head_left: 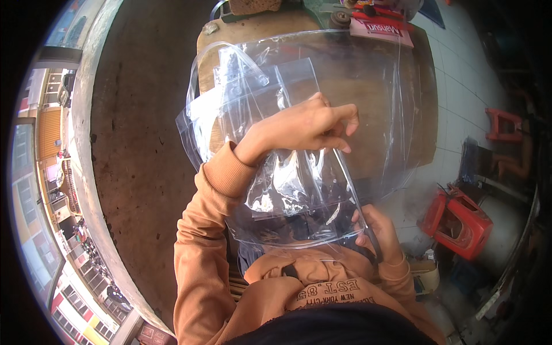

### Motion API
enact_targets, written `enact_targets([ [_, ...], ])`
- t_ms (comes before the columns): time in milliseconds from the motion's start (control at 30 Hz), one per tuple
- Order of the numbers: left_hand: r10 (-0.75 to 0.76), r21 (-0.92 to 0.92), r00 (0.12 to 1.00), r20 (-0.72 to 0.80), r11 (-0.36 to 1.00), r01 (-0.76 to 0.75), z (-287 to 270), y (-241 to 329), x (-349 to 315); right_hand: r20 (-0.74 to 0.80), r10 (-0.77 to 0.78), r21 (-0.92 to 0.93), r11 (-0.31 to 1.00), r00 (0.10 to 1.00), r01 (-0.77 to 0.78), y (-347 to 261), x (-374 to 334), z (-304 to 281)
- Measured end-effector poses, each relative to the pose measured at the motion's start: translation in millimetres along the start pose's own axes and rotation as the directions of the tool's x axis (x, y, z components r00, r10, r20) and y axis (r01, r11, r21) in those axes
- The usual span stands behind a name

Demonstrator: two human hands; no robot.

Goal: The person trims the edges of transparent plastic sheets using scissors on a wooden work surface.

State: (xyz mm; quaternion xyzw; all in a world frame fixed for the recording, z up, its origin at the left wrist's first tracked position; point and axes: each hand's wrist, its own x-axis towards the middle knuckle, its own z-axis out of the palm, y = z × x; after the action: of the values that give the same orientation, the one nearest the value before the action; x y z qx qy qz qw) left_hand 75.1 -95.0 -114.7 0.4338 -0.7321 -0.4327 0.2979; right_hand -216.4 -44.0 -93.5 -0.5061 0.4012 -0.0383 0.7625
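Sheets of clear plastic (368,135) lie in layers over the wooden table and down across my lap. My left hand (310,123) is above them with its fingers curled; what they hold is hidden. Up to the underside of those fingers runs a long thin strip (349,183), pale and shiny above and dark at its lower end. My right hand (376,230), close to my body, has its fingers closed around the lower part of the strip. Glare covers the plastic left of the strip, beneath my left forearm. A clear loop (233,49) curves over the far left corner.
The wooden table (424,86) has a brick (255,6), a pink packet (382,32) and red tools along its far side. A brown wall (138,138) rises at left. On the tiled floor at right are a red plastic stool (460,221) and another red stool (503,123).
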Motion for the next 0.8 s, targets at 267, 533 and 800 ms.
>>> enact_targets([
  [267, -0.028, 0.006, 0.999, 0.032, 1.0, 0.028, -3, 1, -1, 0.032, -0.071, 0.131, 0.989, 0.997, 0.066, 11, -1, 2],
  [533, 0.064, -0.027, 0.998, 0.017, 0.998, -0.064, -9, -5, -1, -0.022, -0.053, 0.172, 0.984, 0.998, 0.056, 18, 1, 6],
  [800, -0.011, -0.05, 0.999, 0.053, 0.999, 0.014, -10, -4, 0, -0.077, -0.051, 0.027, 0.998, 0.996, 0.053, 14, 1, 2],
])
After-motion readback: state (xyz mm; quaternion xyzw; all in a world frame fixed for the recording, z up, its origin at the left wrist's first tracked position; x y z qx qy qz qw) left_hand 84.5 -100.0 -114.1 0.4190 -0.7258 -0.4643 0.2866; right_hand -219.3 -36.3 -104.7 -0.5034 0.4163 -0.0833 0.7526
